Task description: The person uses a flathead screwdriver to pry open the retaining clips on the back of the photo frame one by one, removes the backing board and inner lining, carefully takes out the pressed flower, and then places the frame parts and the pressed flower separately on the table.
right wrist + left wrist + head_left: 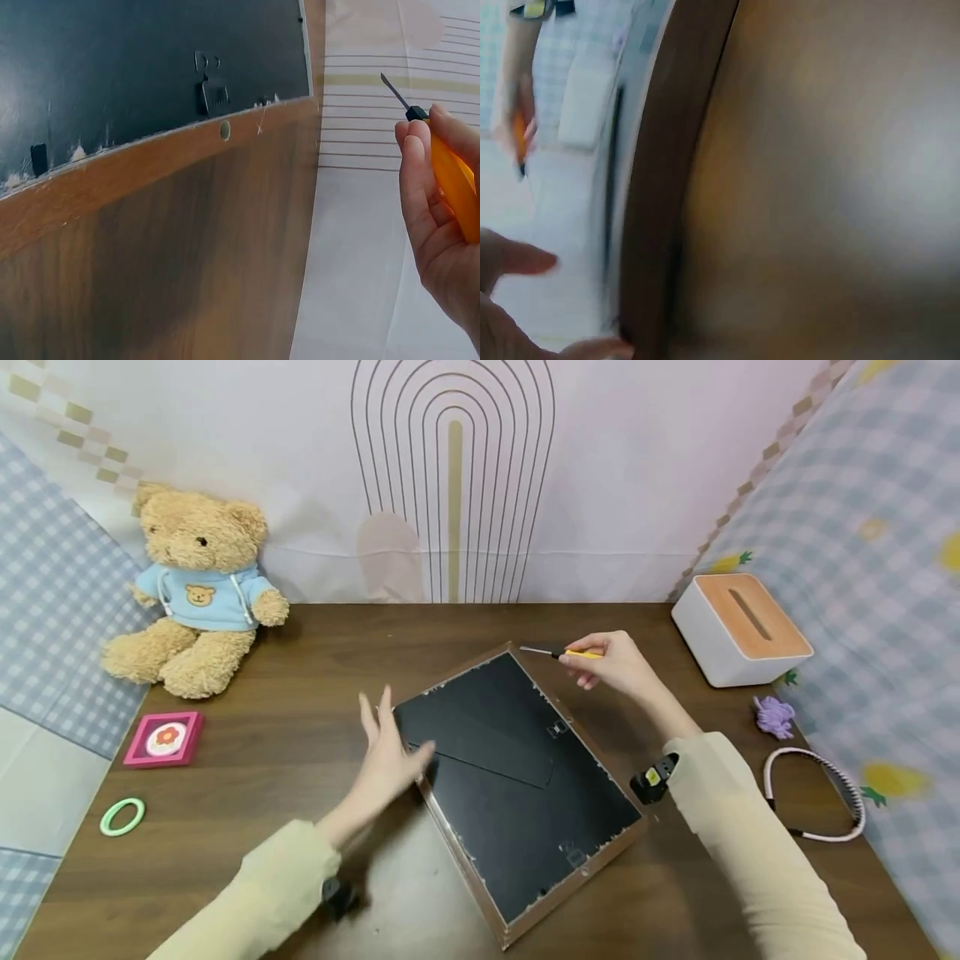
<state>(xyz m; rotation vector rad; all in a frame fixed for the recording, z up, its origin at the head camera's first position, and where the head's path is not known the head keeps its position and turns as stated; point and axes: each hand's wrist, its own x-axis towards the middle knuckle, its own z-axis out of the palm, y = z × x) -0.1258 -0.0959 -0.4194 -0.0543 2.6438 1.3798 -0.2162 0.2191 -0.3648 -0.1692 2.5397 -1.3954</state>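
A picture frame (480, 710) lies face down and slanted on the table, its black backing board and brown wooden edge (112, 174) facing up. The board carries a stand flap (487, 760) and a small metal hanger (215, 94). At the frame's left corner is my left hand (384, 767), fingers spread and mostly straight, with a fingertip right at the wooden side in the left wrist view. Near the far corner, my right hand (611, 662) pinches a screwdriver (454, 180) by its yellow handle. The blade points left, apart from the backing board.
A teddy bear (201, 597) sits at the back left, with a pink box (135, 752) and green ring (105, 827) before it. To the right are a white tissue box (708, 647), a purple scrunchie (774, 717) and a white headband (855, 797). Cloth walls (637, 468) border the table.
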